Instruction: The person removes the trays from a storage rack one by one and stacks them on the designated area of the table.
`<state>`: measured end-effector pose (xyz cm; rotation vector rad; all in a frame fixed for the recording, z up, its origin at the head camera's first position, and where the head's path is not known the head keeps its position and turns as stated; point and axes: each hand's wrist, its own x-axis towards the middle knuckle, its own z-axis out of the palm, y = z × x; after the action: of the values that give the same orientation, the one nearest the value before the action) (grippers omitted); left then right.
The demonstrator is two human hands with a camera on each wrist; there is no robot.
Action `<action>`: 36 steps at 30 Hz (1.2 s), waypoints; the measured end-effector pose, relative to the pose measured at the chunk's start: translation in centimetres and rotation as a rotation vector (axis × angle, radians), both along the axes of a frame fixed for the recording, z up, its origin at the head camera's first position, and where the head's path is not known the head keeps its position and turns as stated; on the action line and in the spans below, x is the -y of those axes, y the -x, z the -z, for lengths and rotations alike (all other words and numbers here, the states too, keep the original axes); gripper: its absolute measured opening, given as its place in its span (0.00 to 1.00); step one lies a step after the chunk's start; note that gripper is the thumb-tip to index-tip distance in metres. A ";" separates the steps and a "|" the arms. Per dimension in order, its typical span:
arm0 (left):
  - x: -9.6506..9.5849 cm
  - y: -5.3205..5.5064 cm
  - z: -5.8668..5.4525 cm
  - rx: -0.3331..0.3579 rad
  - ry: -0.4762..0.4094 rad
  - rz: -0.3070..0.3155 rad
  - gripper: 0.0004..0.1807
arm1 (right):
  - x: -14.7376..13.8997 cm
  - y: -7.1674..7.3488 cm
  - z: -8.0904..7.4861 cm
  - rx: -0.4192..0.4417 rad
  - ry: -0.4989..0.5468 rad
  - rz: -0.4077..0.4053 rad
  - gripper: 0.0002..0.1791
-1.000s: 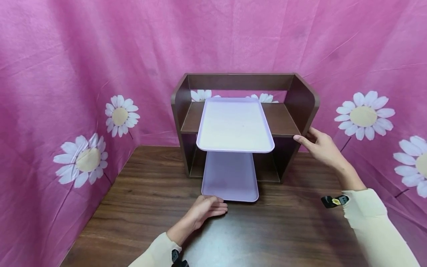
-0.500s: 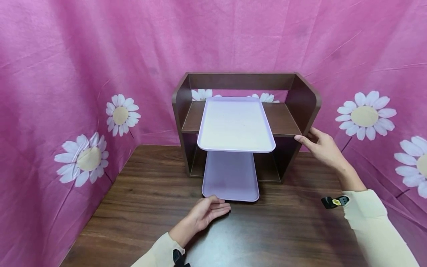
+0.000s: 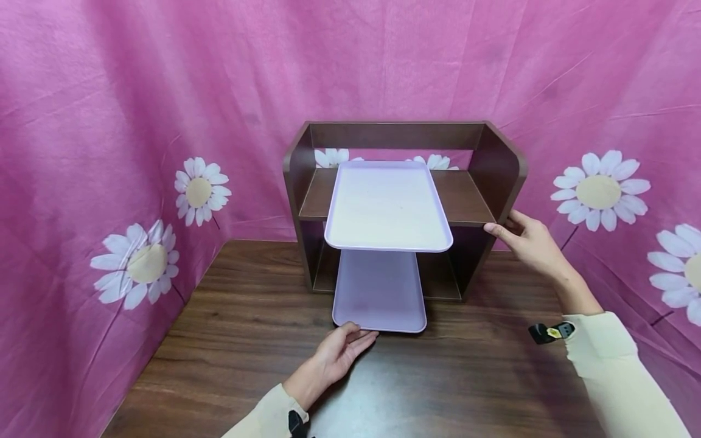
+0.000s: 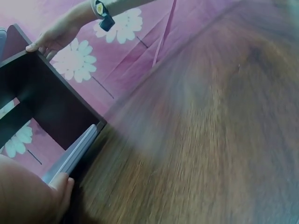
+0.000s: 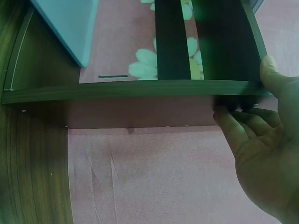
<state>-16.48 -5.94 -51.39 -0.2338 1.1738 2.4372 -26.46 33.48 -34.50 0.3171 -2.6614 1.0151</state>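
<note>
The left hand [image 3: 332, 358] pinches the lower tray [image 3: 380, 292] (upper tray [image 3: 389, 207] higher, beyond it), while the right hand [image 3: 531, 244], well apart, grips the side of the shelf [image 3: 462, 198].

I see both arms [image 3: 577, 295] stretched out, left hand [image 3: 335, 354] low, palm showing, right hand [image 3: 531, 244] higher, thumb [image 5: 272, 76] facing bent fingers [image 5: 235, 130].

Lower rectangular lavender tray [image 3: 379, 293], face up, partly out from the bottom of an upright brown shelf [image 3: 461, 196]
</note>
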 end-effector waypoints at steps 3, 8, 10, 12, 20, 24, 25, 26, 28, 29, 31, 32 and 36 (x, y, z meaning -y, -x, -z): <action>-0.1 -0.1 -0.2 -0.002 -0.008 -0.014 0.17 | -0.1 0.0 0.1 0.006 0.001 0.005 0.31; -0.3 0.0 -0.7 -0.014 -0.011 -0.094 0.17 | 0.0 0.0 0.2 0.000 -0.005 0.019 0.30; -0.4 0.0 -0.9 -0.011 -0.021 -0.136 0.15 | 0.2 0.1 0.2 -0.011 -0.008 0.023 0.28; -0.5 0.1 -1.1 -0.017 -0.036 -0.166 0.13 | 0.3 0.0 0.2 -0.022 -0.010 0.025 0.26; -0.9 0.3 -0.9 -0.032 -0.086 -0.290 0.17 | 0.4 0.1 0.3 0.006 0.028 0.015 0.32; -0.9 0.5 -0.7 -0.044 -0.131 -0.343 0.24 | 0.5 0.4 0.6 0.026 0.081 -0.007 0.34; -1.0 0.4 -0.7 -0.048 -0.136 -0.353 0.25 | 0.5 0.4 0.7 0.024 0.088 -0.009 0.34; -1.0 0.4 -0.7 -0.049 -0.138 -0.363 0.25 | 0.6 0.5 0.8 0.021 0.093 -0.010 0.33; -1.2 0.4 -0.8 -0.050 -0.133 -0.385 0.24 | 0.7 0.5 0.8 0.012 0.098 -0.006 0.32; -1.2 0.4 -0.8 -0.055 -0.132 -0.394 0.24 | 0.8 0.5 0.8 0.005 0.100 -0.003 0.32; -1.3 0.3 -0.8 -0.062 -0.122 -0.410 0.25 | 0.9 0.5 0.8 -0.012 0.102 0.001 0.31; -1.4 0.4 -0.8 -0.062 -0.116 -0.416 0.25 | 1.0 0.4 0.7 -0.016 0.108 0.003 0.31; -1.4 0.4 -0.7 -0.068 -0.105 -0.432 0.25 | 1.2 0.2 0.5 -0.013 0.142 0.013 0.31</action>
<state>-16.87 -4.50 -50.67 -0.4125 1.1108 2.8912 -26.67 32.30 -35.01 0.2745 -2.5601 1.1857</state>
